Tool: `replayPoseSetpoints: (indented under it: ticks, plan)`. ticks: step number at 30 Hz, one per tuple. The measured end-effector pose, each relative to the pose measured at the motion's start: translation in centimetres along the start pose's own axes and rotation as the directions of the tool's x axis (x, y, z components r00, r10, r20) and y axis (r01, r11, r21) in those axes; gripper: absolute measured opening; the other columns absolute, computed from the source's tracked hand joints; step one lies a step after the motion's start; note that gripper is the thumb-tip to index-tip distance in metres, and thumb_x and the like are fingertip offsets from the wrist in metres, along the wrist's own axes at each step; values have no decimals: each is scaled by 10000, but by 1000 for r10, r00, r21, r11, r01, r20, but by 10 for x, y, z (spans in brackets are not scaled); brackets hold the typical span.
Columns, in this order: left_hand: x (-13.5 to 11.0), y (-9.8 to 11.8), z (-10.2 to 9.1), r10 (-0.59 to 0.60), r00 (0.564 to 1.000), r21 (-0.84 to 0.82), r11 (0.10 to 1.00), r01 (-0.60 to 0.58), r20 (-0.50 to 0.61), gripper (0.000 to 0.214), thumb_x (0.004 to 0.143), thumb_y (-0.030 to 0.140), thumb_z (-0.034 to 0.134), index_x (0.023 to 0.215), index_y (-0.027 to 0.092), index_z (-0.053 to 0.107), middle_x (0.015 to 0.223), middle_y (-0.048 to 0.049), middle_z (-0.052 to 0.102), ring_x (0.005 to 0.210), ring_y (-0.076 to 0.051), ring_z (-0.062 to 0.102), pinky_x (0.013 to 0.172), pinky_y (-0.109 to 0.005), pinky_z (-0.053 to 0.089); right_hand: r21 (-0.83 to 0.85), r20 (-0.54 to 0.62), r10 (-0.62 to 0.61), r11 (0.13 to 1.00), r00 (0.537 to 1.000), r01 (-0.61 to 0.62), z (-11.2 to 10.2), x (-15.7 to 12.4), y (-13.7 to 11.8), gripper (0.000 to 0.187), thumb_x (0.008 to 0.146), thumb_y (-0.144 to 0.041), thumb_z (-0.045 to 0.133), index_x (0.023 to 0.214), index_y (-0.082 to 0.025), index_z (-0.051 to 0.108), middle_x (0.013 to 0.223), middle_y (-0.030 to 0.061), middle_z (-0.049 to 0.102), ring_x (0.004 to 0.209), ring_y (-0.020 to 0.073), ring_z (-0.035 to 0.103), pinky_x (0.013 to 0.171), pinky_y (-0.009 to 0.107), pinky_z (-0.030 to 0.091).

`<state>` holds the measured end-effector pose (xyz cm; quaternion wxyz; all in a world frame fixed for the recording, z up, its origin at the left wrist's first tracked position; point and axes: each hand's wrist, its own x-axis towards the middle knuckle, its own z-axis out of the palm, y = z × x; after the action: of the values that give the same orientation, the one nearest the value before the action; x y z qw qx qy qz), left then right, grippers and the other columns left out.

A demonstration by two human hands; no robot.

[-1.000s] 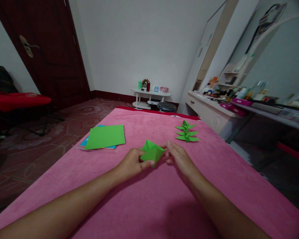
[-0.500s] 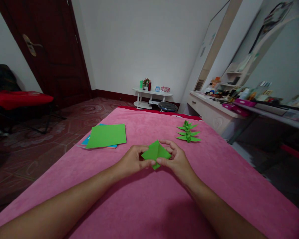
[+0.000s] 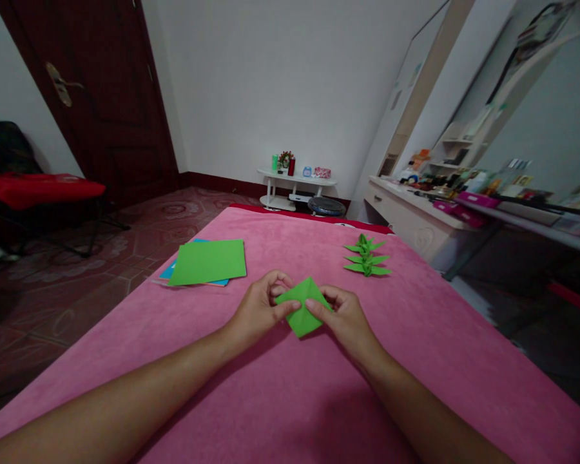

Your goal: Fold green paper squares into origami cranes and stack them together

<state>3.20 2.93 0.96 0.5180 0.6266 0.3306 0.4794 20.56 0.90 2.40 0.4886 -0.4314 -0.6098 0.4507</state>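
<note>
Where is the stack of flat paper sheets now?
In the head view the paper stack lies on the pink cloth at the left, beyond the left hand, across from the folded green pieces on the right.

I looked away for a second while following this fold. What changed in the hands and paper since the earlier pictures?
The folded green paper, puffed open a second ago, is now pressed into a flat diamond. The right hand, then only fingertips at its edge, now pinches it; the left hand kept its grip. The green sheets and finished folded pieces stayed put.
</note>
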Motion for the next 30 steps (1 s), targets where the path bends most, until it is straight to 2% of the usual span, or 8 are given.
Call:
replayPoseSetpoints:
  ticks: [8, 11, 13, 15, 17, 20, 26, 30]
  plan:
    - [-4, 8, 0, -30, 998, 55, 998, 28, 52, 418, 698, 252, 706, 1035, 183, 468, 586, 45, 578, 509, -93, 538, 477, -169, 358, 94, -9, 34, 995, 999, -32, 1, -1, 0, 212, 716, -348, 681, 749, -139, 669, 634, -6, 581, 536, 102, 494, 492, 204, 376]
    - [-4, 8, 2, -63, 996, -37, 997, 65, 70, 495, 696, 274, 713, 1113, 181, 463, 614, 35, 597, 530, -93, 556, 501, -171, 387, 71, -99, 15, 997, 995, -8, 0, -2, 2, 202, 713, -331, 688, 695, -131, 664, 590, -10, 565, 510, 96, 468, 475, 201, 358]
    - [-4, 7, 4, -119, 988, -142, 981, 132, 96, 542, 688, 304, 721, 1144, 181, 456, 740, -10, 650, 600, -115, 603, 552, -203, 444, 89, -186, -1, 996, 983, 18, -1, -2, 5, 195, 714, -328, 688, 691, -136, 663, 585, -12, 566, 508, 98, 468, 475, 203, 362]
    - [-6, 6, 7, -199, 965, -184, 956, 229, 171, 489, 685, 343, 719, 1088, 154, 514, 830, -58, 670, 636, -135, 625, 577, -235, 476, 129, -263, 2, 991, 965, 33, -1, -2, 7, 191, 714, -331, 689, 697, -143, 661, 593, -14, 572, 511, 103, 474, 478, 207, 369]
    - [-8, 5, 10, -285, 926, -127, 938, 322, 246, 378, 694, 385, 700, 926, 104, 600, 768, -83, 674, 589, -131, 616, 547, -229, 471, 153, -326, 2, 987, 945, 50, -1, -2, 8, 193, 712, -335, 691, 687, -148, 650, 596, -18, 569, 513, 106, 473, 476, 209, 368]
    - [-12, 6, 13, -362, 894, -22, 924, 381, 266, 355, 716, 428, 661, 714, 74, 642, 642, -91, 661, 518, -111, 590, 492, -194, 430, 149, -378, -26, 985, 925, 88, -1, -2, 9, 196, 720, -333, 687, 670, -153, 628, 588, -27, 546, 513, 102, 453, 473, 209, 356]
    - [-14, 13, 18, -338, 927, -25, 938, 346, 161, 339, 685, 404, 664, 547, 118, 545, 491, -31, 600, 373, -71, 480, 399, -174, 331, 137, -389, -52, 984, 920, 114, 0, -3, 11, 205, 740, -321, 675, 655, -148, 607, 583, -32, 513, 511, 92, 418, 474, 208, 338]
    - [-12, 12, 17, -258, 952, -11, 965, 264, 164, 328, 689, 418, 651, 580, 136, 525, 463, 20, 533, 397, -74, 457, 425, -182, 336, 184, -367, -19, 978, 930, 93, 2, -4, 14, 191, 752, -323, 665, 693, -148, 615, 611, -23, 528, 528, 98, 435, 488, 212, 352]
